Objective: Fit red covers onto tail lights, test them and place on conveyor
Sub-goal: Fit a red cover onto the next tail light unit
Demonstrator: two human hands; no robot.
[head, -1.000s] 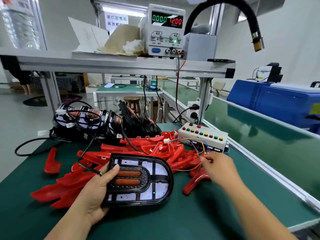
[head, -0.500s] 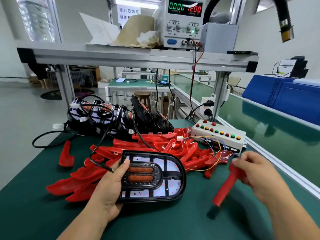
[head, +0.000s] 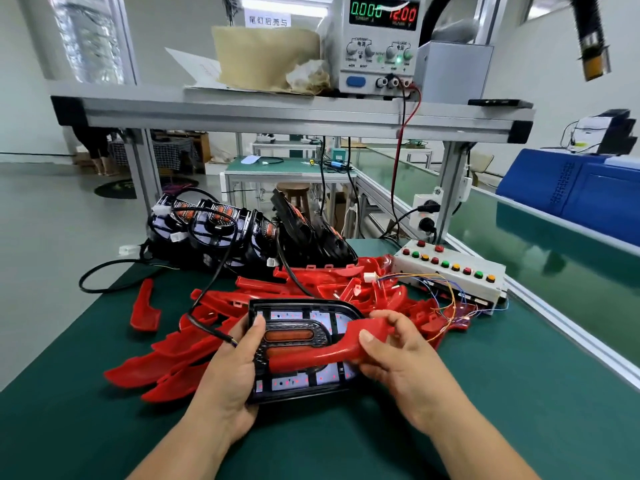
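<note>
One light (head: 298, 384) in my left fingers (head: 258, 329), one cover (head: 325, 355) in my right fingers (head: 367, 338). Just beyond them a heap of covers (head: 263, 284), too tangled to count, and one lone cover (head: 145, 306) off to their left. Farther back, at least four more lights (head: 221, 226) in a row. Beyond my right fingers, one button box (head: 450, 282), eleven buttons (head: 445, 264).

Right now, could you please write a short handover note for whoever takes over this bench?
Left hand grips the tail light by its left edge. Right hand holds a red cover across its face, not visibly seated.
Spare red covers are piled behind; more tail lights at the rear left; button test box right, conveyor belt beyond.
Done: cover picked. Left: seat it, test, place on conveyor.
</note>
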